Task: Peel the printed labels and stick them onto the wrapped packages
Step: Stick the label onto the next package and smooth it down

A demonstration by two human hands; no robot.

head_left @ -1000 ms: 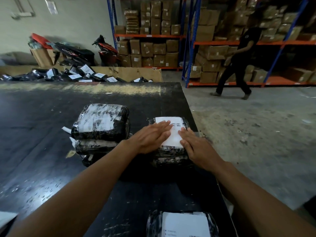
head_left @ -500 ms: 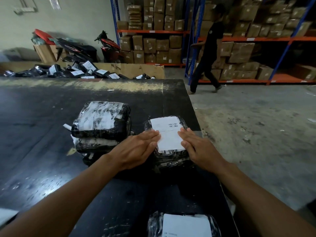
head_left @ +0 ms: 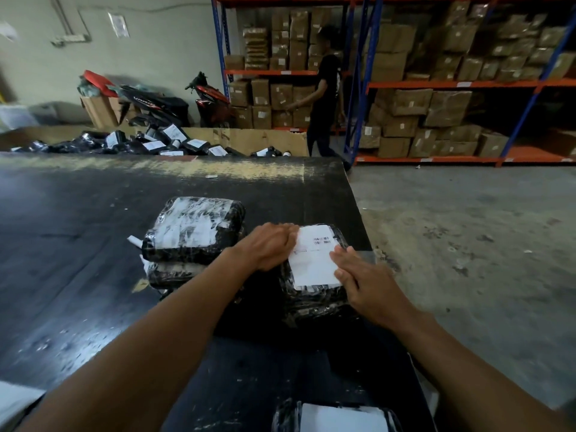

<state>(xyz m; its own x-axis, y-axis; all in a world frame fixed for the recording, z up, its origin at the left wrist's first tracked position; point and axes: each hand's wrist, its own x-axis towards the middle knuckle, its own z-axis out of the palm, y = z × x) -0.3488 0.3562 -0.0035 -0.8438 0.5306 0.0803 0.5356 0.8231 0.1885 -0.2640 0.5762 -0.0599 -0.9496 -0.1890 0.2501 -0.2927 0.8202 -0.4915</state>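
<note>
A black wrapped package [head_left: 314,299] lies near the right edge of the black table [head_left: 93,219], with a white printed label [head_left: 313,260] on its top. My left hand [head_left: 269,246] presses flat on the label's left edge. My right hand [head_left: 363,280] lies flat on the label's lower right corner. To the left stands a stack of wrapped packages [head_left: 193,226], the top one with a worn white face. Another labelled package [head_left: 336,417] shows at the bottom edge.
Beyond the table's far edge a cardboard bin [head_left: 249,141] holds many black labelled parcels. A person in black [head_left: 325,95] walks past blue-and-orange racks of cartons [head_left: 436,104]. Motorbikes [head_left: 156,104] stand by the wall. Concrete floor lies to the right.
My left hand slid up and left along the label, and my right hand shifted onto its lower right corner. The person in the background walked left along the racks.
</note>
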